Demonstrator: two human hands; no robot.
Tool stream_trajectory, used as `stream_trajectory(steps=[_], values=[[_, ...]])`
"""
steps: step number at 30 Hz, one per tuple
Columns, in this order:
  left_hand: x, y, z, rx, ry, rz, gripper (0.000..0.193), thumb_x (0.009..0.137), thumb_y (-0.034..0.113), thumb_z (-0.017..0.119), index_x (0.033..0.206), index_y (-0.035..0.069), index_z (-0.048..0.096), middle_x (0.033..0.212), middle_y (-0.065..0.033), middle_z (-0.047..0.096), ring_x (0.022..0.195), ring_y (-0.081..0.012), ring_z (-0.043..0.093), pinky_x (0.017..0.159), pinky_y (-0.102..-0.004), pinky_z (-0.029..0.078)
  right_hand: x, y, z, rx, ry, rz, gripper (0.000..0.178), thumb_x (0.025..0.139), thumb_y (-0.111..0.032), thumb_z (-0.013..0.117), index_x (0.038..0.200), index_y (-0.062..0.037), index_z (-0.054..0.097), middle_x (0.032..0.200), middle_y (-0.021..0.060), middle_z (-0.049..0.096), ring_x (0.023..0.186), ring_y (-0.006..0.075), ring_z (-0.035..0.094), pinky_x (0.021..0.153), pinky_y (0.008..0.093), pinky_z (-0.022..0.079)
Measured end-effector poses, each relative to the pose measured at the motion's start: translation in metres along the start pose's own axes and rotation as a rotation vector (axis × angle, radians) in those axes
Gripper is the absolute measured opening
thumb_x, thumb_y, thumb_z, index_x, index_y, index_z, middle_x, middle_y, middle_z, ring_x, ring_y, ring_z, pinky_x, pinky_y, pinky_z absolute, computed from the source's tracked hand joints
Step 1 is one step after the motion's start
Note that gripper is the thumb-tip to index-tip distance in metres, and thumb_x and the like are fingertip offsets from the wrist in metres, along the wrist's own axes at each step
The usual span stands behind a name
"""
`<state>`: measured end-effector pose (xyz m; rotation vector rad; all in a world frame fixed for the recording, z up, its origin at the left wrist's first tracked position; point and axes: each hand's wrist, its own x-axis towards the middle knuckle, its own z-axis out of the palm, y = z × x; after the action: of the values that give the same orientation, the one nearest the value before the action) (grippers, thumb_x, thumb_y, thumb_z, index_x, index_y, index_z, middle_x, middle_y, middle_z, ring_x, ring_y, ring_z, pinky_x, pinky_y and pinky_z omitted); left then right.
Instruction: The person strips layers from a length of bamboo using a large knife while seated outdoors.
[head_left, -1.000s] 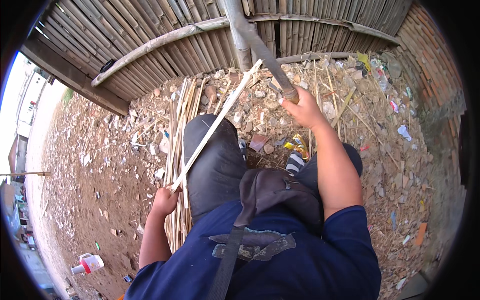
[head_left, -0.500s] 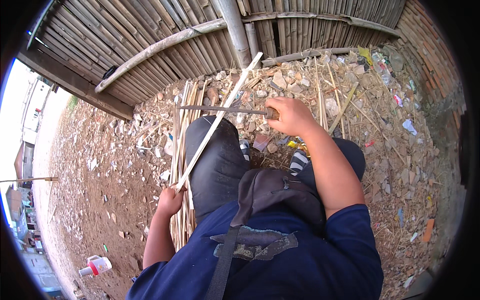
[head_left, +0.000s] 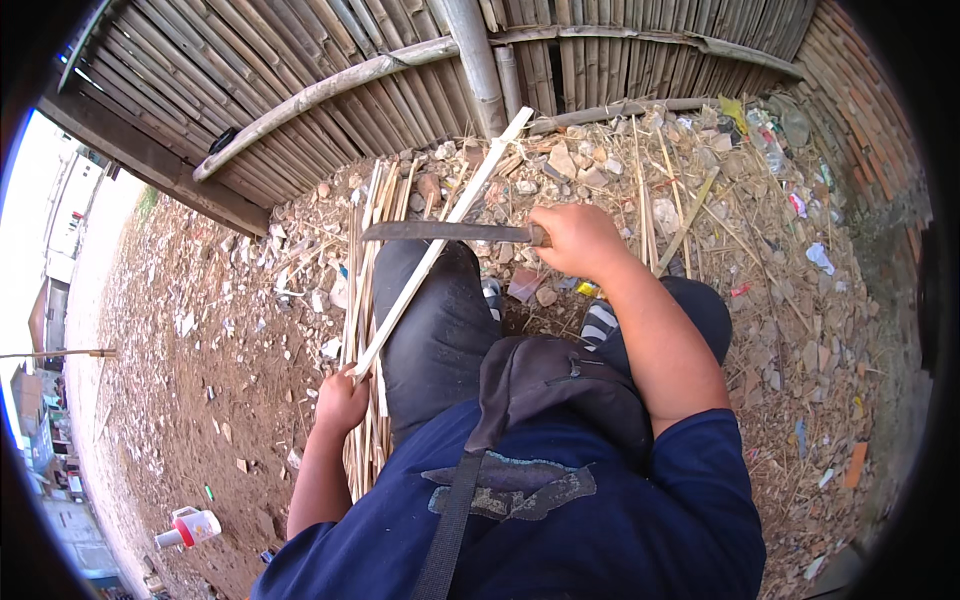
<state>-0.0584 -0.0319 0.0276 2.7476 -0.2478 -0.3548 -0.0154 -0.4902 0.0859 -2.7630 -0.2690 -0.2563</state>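
Observation:
My left hand (head_left: pixel 342 402) is closed round the near end of a long pale bamboo strip (head_left: pixel 410 285). The strip slants up and away to the right, over my left thigh. My right hand (head_left: pixel 580 240), above my right knee, grips the handle of a long-bladed knife (head_left: pixel 450 232). The blade points left and lies across the strip, its broad face showing; whether it touches the strip I cannot tell. Under and beside my left leg is a bundle of similar bamboo strips (head_left: pixel 358 445), partly hidden by my thigh and left hand.
A slatted bamboo wall (head_left: pixel 390 100) stands ahead, with a brick wall (head_left: pixel 870 110) at the right. Stones, litter and loose strips (head_left: pixel 645 200) cover the ground before me. A white and red plastic jug (head_left: pixel 190 528) lies at the lower left. A dark bag (head_left: pixel 540 385) rests on my lap.
The knife's blade has turned from edge-on to show its broad face, and has dropped slightly toward me. The strip has rolled a little, showing a wider face. Both hands keep their holds.

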Motion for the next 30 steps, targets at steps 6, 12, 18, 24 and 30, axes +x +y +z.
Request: stream_trajectory(steps=[6,12,18,24,30], values=[[0.001,0.004,-0.004,-0.04,-0.015,0.02,0.027,0.098,0.02,0.053,0.098,0.002,0.073,0.098,-0.0243,0.07,0.092,-0.0444,0.067,0.082,-0.05,0.052,0.005,0.003,0.003,0.057,-0.045,0.094,0.021,0.079,-0.026,0.074,0.09,-0.0117,0.064,0.081,0.012,0.07,0.081,0.0352,0.07,0.071,0.0488,0.056],[0.001,0.005,-0.007,-0.034,-0.021,0.001,0.025,0.095,0.02,0.055,0.101,0.002,0.071,0.092,-0.0269,0.07,0.09,-0.0459,0.067,0.081,-0.0529,0.053,0.006,0.009,0.006,-0.011,-0.021,0.06,0.019,0.078,-0.024,0.075,0.09,-0.0138,0.065,0.082,0.0116,0.071,0.08,0.0352,0.07,0.071,0.0481,0.056],[0.004,0.007,-0.009,-0.023,-0.016,0.058,0.025,0.093,0.019,0.055,0.104,0.002,0.07,0.09,-0.0285,0.069,0.086,-0.0474,0.067,0.078,-0.0539,0.054,0.01,-0.002,0.009,0.01,-0.074,0.074,0.018,0.079,-0.023,0.073,0.093,-0.0141,0.067,0.084,0.0124,0.072,0.083,0.0362,0.071,0.074,0.0489,0.056],[0.004,0.004,-0.008,-0.012,0.011,0.116,0.022,0.088,0.014,0.054,0.098,-0.001,0.066,0.085,-0.0287,0.068,0.082,-0.0479,0.066,0.077,-0.055,0.054,0.016,0.003,0.013,0.054,-0.076,0.273,0.025,0.081,-0.025,0.072,0.103,-0.014,0.07,0.091,0.0138,0.073,0.085,0.0362,0.071,0.077,0.0489,0.057],[0.0,0.014,-0.008,-0.006,-0.024,0.026,0.024,0.093,0.015,0.052,0.101,0.003,0.072,0.093,-0.0264,0.069,0.091,-0.0454,0.067,0.082,-0.0514,0.052,0.008,-0.014,0.012,-0.095,-0.065,0.102,0.015,0.081,-0.02,0.069,0.094,-0.0123,0.066,0.08,0.0125,0.07,0.08,0.0369,0.071,0.073,0.0499,0.056]])
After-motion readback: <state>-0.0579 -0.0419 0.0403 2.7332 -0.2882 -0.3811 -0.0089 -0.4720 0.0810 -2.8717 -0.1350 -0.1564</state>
